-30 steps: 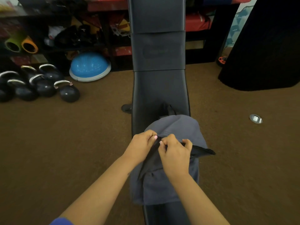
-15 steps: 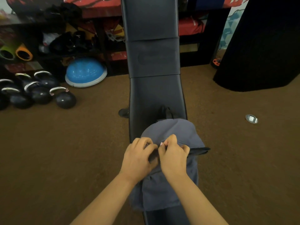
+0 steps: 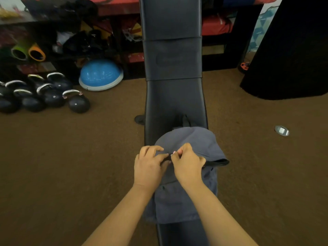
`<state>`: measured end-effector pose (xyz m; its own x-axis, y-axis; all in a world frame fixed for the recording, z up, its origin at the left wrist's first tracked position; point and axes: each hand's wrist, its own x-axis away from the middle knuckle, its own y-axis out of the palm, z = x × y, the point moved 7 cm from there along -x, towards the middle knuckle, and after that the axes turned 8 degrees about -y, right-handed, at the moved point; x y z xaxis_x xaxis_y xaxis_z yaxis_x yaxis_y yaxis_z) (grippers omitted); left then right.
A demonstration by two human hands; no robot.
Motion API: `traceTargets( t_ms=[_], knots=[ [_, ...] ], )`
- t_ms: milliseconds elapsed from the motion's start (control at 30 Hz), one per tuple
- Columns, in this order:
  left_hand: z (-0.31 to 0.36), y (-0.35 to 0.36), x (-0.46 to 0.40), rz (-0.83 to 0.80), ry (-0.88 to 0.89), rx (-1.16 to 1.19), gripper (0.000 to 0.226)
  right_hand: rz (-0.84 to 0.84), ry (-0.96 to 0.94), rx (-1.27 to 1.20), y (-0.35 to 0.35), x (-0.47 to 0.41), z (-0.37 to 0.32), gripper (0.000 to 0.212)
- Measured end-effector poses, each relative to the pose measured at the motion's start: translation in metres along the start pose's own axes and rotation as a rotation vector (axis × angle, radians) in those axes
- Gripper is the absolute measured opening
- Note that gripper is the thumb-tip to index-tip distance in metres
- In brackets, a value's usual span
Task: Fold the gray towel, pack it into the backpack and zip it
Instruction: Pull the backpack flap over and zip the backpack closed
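Note:
A gray-blue backpack lies on the black padded bench, its top end pointing away from me. My left hand holds the fabric at the backpack's left side, fingers curled on it. Right beside it, my right hand pinches a small metal zipper pull between thumb and fingertip. On the right a dark open edge of the backpack's mouth still gapes. No gray towel shows; the inside of the backpack is hidden.
Brown carpet surrounds the bench. Several black kettlebells and a blue half-ball sit at the left near a cluttered shelf. A large black object stands at the right, and a small round metal disc lies on the floor.
Both hands have shifted left along the backpack's opening, staying close together. The view tilted slightly.

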<state>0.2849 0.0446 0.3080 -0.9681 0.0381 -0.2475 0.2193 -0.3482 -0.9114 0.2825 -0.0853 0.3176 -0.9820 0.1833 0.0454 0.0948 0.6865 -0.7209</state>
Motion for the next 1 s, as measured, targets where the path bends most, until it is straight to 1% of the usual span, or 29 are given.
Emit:
traceTargets(
  t_ms=[67, 133, 233, 433, 567, 633, 700, 767, 933, 1000],
  knots=[
    [-0.002, -0.002, 0.0, 0.023, 0.013, 0.0, 0.015, 0.019, -0.036, 0.042, 0.0, 0.003, 0.0, 0.01],
    [-0.003, -0.004, 0.001, 0.025, 0.019, 0.007, 0.019, 0.059, -0.054, 0.08, -0.002, 0.003, 0.004, 0.01],
    [-0.005, -0.007, 0.003, 0.02, -0.029, 0.027, 0.012, 0.086, -0.06, 0.1, -0.003, 0.0, 0.009, 0.008],
    [-0.008, -0.006, 0.001, -0.007, -0.099, 0.086, 0.012, 0.167, -0.102, 0.073, -0.007, 0.003, 0.014, 0.013],
    [-0.006, -0.001, -0.001, -0.084, -0.135, 0.108, 0.014, 0.252, -0.126, -0.018, -0.007, 0.01, 0.016, 0.02],
    [0.001, 0.004, -0.004, -0.16, -0.125, 0.17, 0.022, 0.275, -0.117, -0.103, -0.007, 0.011, 0.017, 0.021],
    [0.008, 0.009, -0.009, -0.214, -0.106, 0.238, 0.028, 0.268, -0.13, -0.156, -0.006, 0.011, 0.014, 0.02],
    [0.012, 0.012, -0.016, -0.241, -0.131, 0.286, 0.026, 0.25, -0.152, -0.186, -0.005, 0.011, 0.012, 0.019],
    [0.017, 0.015, -0.03, -0.272, -0.096, 0.265, 0.017, 0.194, -0.126, -0.236, -0.005, 0.01, 0.019, 0.019],
    [0.018, 0.015, -0.032, -0.26, -0.077, 0.236, 0.021, 0.184, -0.14, -0.222, -0.006, 0.008, 0.018, 0.02]
  ],
)
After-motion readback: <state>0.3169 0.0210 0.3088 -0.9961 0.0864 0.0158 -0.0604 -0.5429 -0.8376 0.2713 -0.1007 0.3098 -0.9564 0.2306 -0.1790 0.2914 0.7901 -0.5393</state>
